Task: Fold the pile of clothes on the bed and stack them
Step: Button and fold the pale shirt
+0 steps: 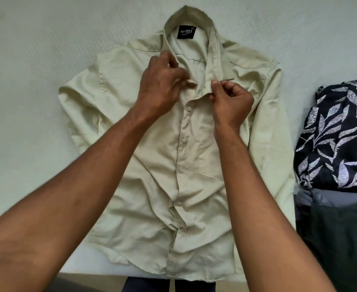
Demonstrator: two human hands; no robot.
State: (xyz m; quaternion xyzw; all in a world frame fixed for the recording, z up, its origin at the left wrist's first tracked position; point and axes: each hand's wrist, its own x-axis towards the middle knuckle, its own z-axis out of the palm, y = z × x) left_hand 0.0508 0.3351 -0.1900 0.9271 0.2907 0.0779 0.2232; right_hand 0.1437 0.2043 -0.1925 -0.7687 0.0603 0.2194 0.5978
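While both hands, left hand and right hand, pinch the collar of the cream shirt at centre frame, buttoning seems underway; folding the sleeves likely follows.

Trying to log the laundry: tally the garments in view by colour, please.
pale beige shirt: 1
navy leaf-print garment: 1
grey garment: 1
dark green garment: 1
Total: 4, as far as the stack on the right shows.

"NO FUSS" on black neck label inside shirt collar
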